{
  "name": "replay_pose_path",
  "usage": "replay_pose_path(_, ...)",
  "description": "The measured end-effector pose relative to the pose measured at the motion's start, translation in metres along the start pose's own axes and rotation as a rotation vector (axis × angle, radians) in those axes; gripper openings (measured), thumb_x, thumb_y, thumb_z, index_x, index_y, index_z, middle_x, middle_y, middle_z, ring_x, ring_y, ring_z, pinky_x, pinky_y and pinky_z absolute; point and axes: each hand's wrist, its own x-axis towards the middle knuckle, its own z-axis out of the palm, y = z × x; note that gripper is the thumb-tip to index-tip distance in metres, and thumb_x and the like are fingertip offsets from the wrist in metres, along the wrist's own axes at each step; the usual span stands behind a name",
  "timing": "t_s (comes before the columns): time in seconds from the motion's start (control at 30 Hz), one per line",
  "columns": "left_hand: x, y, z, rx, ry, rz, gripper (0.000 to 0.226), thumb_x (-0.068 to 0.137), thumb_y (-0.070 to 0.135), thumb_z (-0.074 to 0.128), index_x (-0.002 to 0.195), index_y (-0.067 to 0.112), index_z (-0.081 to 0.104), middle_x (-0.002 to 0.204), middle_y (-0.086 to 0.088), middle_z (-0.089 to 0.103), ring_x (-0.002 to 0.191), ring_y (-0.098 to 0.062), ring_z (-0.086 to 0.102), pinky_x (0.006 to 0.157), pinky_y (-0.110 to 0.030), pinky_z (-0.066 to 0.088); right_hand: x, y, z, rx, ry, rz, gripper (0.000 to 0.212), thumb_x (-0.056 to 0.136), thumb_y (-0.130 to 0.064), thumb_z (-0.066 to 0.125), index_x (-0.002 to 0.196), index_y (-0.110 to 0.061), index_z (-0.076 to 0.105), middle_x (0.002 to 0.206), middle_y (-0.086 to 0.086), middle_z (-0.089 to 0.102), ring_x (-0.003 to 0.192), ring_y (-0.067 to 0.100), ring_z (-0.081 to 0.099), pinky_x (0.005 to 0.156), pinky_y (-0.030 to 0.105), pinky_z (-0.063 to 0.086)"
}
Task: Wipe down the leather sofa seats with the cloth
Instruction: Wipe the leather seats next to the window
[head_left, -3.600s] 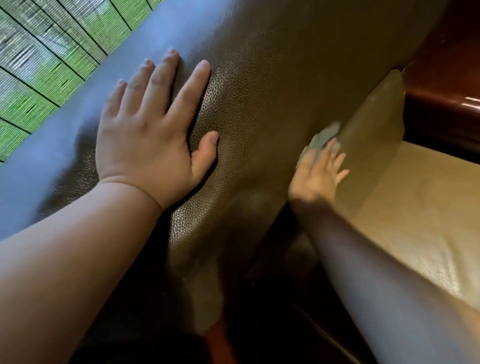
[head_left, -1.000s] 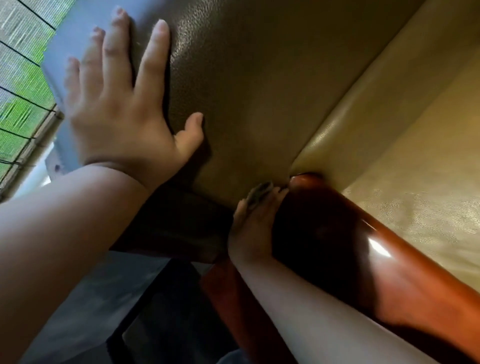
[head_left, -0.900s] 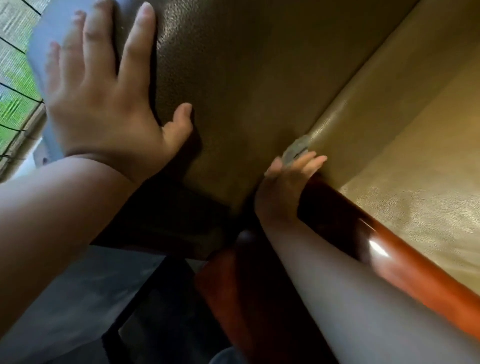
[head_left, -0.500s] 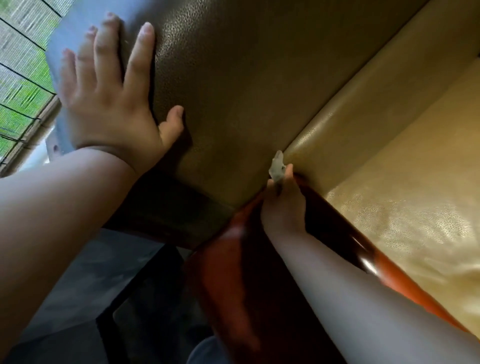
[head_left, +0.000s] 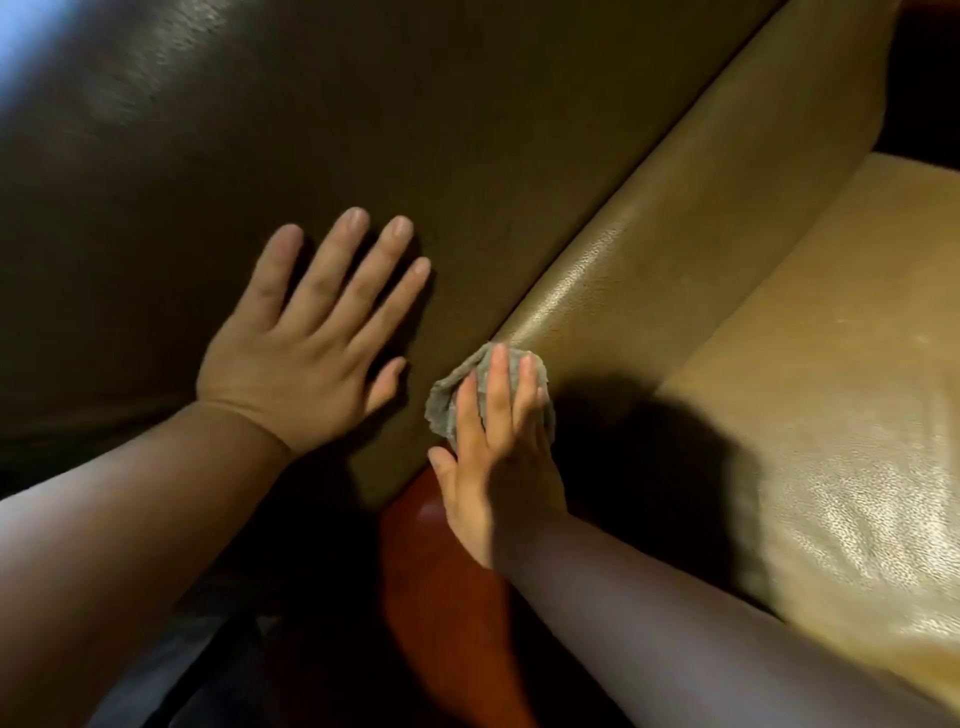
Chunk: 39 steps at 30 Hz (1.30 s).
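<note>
A tan leather sofa fills the view, its dark backrest (head_left: 415, 130) at upper left and the lighter seat cushion (head_left: 831, 441) at right. A crumpled grey cloth (head_left: 447, 405) lies against the corner where the backrest meets the front face of the back cushion (head_left: 701, 234). My right hand (head_left: 493, 457) presses flat on the cloth with straight fingers. Beside it, my left hand (head_left: 306, 343) rests flat on the backrest, fingers spread.
A glossy reddish wooden armrest (head_left: 431, 582) runs under my right wrist towards the bottom. Dark shadow lies on the seat just right of my right hand. Dark floor shows at bottom left.
My right hand has spread flat on the cloth at the cushion corner instead of pinching it over the armrest. My left hand now lies lower on the backrest, close to the right hand. The window has left the view.
</note>
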Motion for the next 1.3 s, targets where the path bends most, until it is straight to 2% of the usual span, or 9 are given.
replay_pose_path(0.1, 0.0, -0.001, 0.001, -0.023, 0.028, 0.007, 0.08, 0.103, 0.056, 0.036, 0.168, 0.011, 0.021, 0.174, -0.02, 0.012, 0.161, -0.042, 0.006, 0.129, -0.055, -0.009, 0.044, 0.041, -0.025, -0.055, 0.063, 0.08, 0.081, 0.1, -0.046, 0.046, 0.165, -0.007, 0.016, 0.172, 0.024, 0.0, 0.158, 0.046, -0.003, 0.128, 0.056, 0.005)
replay_pose_path(0.23, 0.003, 0.003, 0.007, 0.024, 0.067, 0.004, 0.078, 0.103, 0.056, 0.038, 0.167, 0.013, 0.026, 0.174, -0.02, 0.017, 0.161, -0.042, 0.008, 0.129, -0.055, -0.002, 0.14, 0.103, -0.066, 0.112, 0.244, 0.617, 0.067, 0.107, -0.042, 0.022, 0.167, -0.015, 0.01, 0.173, 0.016, -0.01, 0.158, 0.042, -0.011, 0.129, 0.052, 0.001)
replay_pose_path(0.47, 0.035, 0.032, -0.029, -0.122, -0.156, 0.091, 0.085, 0.094, 0.052, 0.056, 0.164, 0.012, 0.03, 0.172, -0.016, 0.021, 0.16, -0.035, 0.019, 0.128, -0.053, -0.001, 0.041, 0.069, -0.043, -0.102, -0.126, 0.054, 0.073, 0.105, -0.039, 0.025, 0.163, 0.002, 0.008, 0.164, 0.037, -0.015, 0.15, 0.06, -0.016, 0.124, 0.067, 0.003)
replay_pose_path(0.67, 0.192, 0.033, -0.008, 0.009, 0.005, 0.051, 0.081, 0.103, 0.055, 0.013, 0.168, 0.008, 0.003, 0.175, -0.018, -0.002, 0.162, -0.037, -0.003, 0.125, -0.057, -0.016, 0.155, 0.15, -0.1, 0.116, 0.294, 0.231, 0.035, 0.103, -0.022, 0.041, 0.12, -0.002, 0.065, 0.17, 0.02, 0.018, 0.158, 0.045, 0.009, 0.126, 0.057, 0.017)
replay_pose_path(0.8, 0.207, 0.051, 0.005, -0.062, 0.006, 0.073, 0.079, 0.108, 0.054, 0.014, 0.168, 0.004, 0.006, 0.175, -0.022, 0.001, 0.162, -0.041, 0.003, 0.127, -0.056, -0.011, 0.105, 0.136, -0.066, 0.086, 0.187, 0.112, 0.059, 0.105, -0.03, 0.034, 0.157, -0.002, 0.036, 0.17, 0.025, 0.01, 0.157, 0.048, 0.001, 0.126, 0.062, 0.013)
replay_pose_path(0.9, 0.207, 0.049, 0.012, -0.151, 0.05, 0.078, 0.08, 0.107, 0.054, 0.025, 0.167, 0.003, 0.011, 0.174, -0.023, 0.007, 0.161, -0.041, 0.007, 0.13, -0.054, -0.005, 0.116, 0.18, -0.081, -0.046, 0.141, -0.005, 0.062, 0.108, -0.028, 0.025, 0.161, 0.003, 0.02, 0.167, 0.033, 0.009, 0.155, 0.055, -0.002, 0.125, 0.067, 0.012)
replay_pose_path(1.07, 0.208, 0.05, 0.017, -0.11, 0.066, 0.094, 0.082, 0.105, 0.059, 0.032, 0.168, 0.008, 0.019, 0.174, -0.021, 0.013, 0.161, -0.04, 0.011, 0.131, -0.053, -0.003, 0.22, 0.252, -0.143, 0.098, 0.336, 0.481, 0.058, 0.109, -0.025, 0.031, 0.162, -0.002, 0.024, 0.169, 0.029, 0.005, 0.156, 0.052, 0.001, 0.129, 0.053, 0.007)
replay_pose_path(1.17, 0.206, 0.05, 0.017, -0.099, 0.056, 0.108, 0.081, 0.104, 0.061, 0.036, 0.167, 0.012, 0.024, 0.173, -0.022, 0.016, 0.16, -0.042, 0.015, 0.131, -0.054, 0.0, 0.174, 0.214, -0.114, -0.033, 0.155, 0.19, 0.059, 0.107, -0.025, 0.025, 0.159, -0.001, 0.035, 0.167, 0.032, 0.012, 0.154, 0.057, 0.003, 0.127, 0.064, 0.006)
replay_pose_path(1.3, 0.209, 0.049, 0.016, -0.082, 0.062, 0.106, 0.083, 0.102, 0.063, 0.038, 0.166, 0.011, 0.027, 0.173, -0.023, 0.017, 0.16, -0.042, 0.014, 0.131, -0.052, 0.002, 0.154, 0.216, -0.124, -0.028, 0.036, 0.097, 0.064, 0.109, -0.036, 0.02, 0.165, -0.006, 0.013, 0.171, 0.02, -0.011, 0.157, 0.043, -0.016, 0.129, 0.056, 0.001)
